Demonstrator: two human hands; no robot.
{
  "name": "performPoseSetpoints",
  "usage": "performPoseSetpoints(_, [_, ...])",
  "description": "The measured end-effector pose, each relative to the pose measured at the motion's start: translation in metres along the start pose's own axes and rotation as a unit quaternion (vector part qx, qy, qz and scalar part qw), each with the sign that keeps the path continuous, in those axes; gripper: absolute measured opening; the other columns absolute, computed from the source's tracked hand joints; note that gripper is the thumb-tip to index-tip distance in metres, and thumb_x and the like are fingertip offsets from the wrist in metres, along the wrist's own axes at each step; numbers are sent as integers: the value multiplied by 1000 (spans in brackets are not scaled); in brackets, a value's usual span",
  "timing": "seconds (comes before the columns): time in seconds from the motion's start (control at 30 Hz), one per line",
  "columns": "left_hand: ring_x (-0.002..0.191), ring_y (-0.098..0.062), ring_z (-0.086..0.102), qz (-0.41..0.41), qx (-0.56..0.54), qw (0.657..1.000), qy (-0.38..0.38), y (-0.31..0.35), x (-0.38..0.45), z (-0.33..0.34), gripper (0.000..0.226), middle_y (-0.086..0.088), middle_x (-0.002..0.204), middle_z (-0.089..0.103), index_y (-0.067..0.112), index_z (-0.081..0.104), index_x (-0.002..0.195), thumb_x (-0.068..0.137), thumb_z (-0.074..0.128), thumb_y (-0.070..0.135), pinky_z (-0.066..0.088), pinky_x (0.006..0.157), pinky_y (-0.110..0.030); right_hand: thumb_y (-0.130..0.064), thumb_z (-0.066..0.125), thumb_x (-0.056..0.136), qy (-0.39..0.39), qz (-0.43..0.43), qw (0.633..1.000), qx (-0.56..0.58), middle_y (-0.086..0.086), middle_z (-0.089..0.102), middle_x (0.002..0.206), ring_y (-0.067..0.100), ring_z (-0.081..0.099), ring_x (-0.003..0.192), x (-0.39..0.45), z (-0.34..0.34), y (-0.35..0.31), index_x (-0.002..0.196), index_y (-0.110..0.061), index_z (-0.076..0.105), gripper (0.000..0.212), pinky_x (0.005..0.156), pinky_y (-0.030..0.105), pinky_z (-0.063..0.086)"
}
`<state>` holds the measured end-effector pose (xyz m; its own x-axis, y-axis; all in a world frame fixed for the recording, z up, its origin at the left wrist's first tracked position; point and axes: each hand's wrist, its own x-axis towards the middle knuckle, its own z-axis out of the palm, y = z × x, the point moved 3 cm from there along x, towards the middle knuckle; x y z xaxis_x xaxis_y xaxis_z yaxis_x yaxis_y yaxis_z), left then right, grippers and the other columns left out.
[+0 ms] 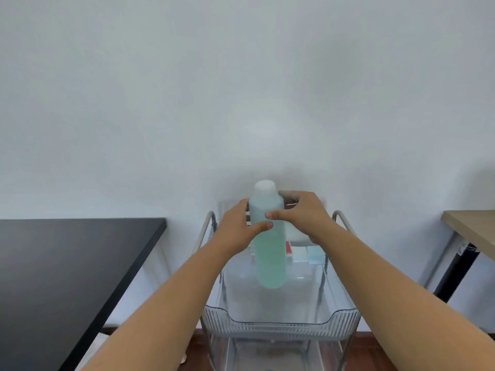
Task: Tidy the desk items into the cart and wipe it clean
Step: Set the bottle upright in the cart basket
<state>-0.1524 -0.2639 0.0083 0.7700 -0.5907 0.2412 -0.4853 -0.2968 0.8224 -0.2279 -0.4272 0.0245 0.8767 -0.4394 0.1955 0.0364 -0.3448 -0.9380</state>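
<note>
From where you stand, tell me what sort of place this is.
Probably an office or study room: a black desk on the left, a wooden table on the right, and between them a clear plastic cart against a plain white wall.

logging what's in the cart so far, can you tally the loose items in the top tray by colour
green-blue bottle, held by both hands over the tray: 1
red item: 1
white block: 1
light blue block: 1
total: 4
</note>
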Motion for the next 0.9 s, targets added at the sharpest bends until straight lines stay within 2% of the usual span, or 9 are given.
performPoseSetpoints(0.07, [96,-2,64,-9,23,1000,14,-8,-1,-19,59,18,111,61,30,51,126,75,81,35,51,70,-13,-19,91,58,-23,3,1000,16,-5,73,102,14,69,94,7,20,-3,114,-18,70,60,89,36,55])
performPoseSetpoints(0.13, [103,-14,63,-20,54,998,23,-17,0,-34,65,9,118,61,24,51,130,74,82,34,55,83,-30,-17,91,58,-40,10,999,32,-3,74,104,16,69,96,14,40,-2,115,-16,70,61,91,40,54])
performPoseSetpoints(0.23, [102,-20,62,-29,130,991,33,-23,4,-46,65,2,117,63,19,52,128,71,82,31,54,86,-41,-16,91,57,-66,22,996,52,1,72,110,20,68,101,22,62,6,122,-11,66,69,95,43,52])
performPoseSetpoints(0.37, [97,-21,62,-36,177,983,38,-33,13,-51,63,1,108,66,17,55,122,66,82,28,54,81,-39,-16,90,55,-79,29,994,71,-2,73,108,16,70,98,29,81,20,122,-14,66,71,93,42,53])
performPoseSetpoints(0.43, [100,-23,60,-33,186,981,43,-38,17,-50,68,-1,112,64,18,51,128,67,81,29,53,82,-38,-16,90,54,-80,30,993,84,-2,73,107,14,70,98,34,86,26,121,-17,66,71,93,41,54])
performPoseSetpoints(0.53, [106,-26,57,-30,201,978,49,-47,24,-47,79,-7,121,58,17,40,139,72,79,32,49,85,-36,-15,91,56,-83,30,993,84,1,70,113,14,68,102,45,88,28,132,-10,58,82,95,40,53])
performPoseSetpoints(0.7, [111,-26,53,-31,173,982,64,-59,38,-44,82,-10,127,50,17,35,143,75,79,27,41,82,-28,-14,88,64,-90,15,995,48,2,66,121,15,64,108,60,91,27,137,-9,52,81,97,37,51])
performPoseSetpoints(0.83, [99,-20,50,-36,165,984,52,-61,50,-42,86,-8,134,38,16,30,143,73,81,19,40,79,-25,-12,86,67,-83,4,996,33,1,65,120,14,64,107,71,92,28,138,-9,51,79,94,30,51])
performPoseSetpoints(0.9, [95,-19,48,-36,167,984,44,-61,54,-41,88,-8,135,34,15,28,141,72,82,18,40,78,-25,-10,86,68,-81,5,996,35,3,64,121,16,63,109,76,93,29,138,-9,50,79,95,32,51])
